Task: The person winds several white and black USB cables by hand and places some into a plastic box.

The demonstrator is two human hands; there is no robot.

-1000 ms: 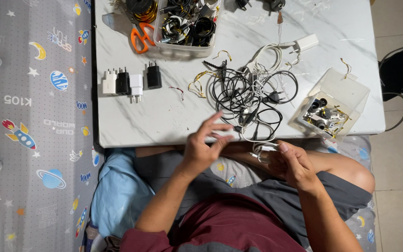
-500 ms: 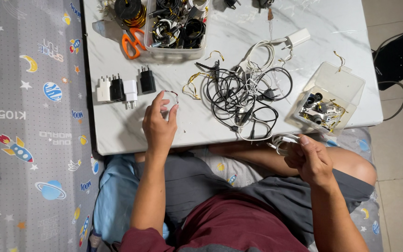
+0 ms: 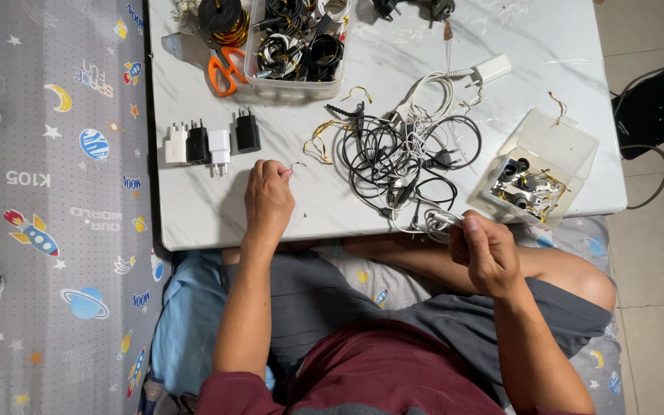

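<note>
My left hand rests on the white marble table, its fingers pinched on a small twist tie. My right hand is at the table's near edge, closed around a coiled white cable. A tangle of black and white cables lies between the two hands, further back on the table. A row of white and black plug adapters stands to the left of my left hand.
A clear tub of coiled cables and orange scissors sit at the back. An open clear box of small connectors is at the right. A white charger lies beyond the tangle. A space-print mat covers the floor left.
My left hand went from in front of my body out onto the table and picked up the twist tie. My right hand lifted the coiled white cable slightly toward the table edge.
</note>
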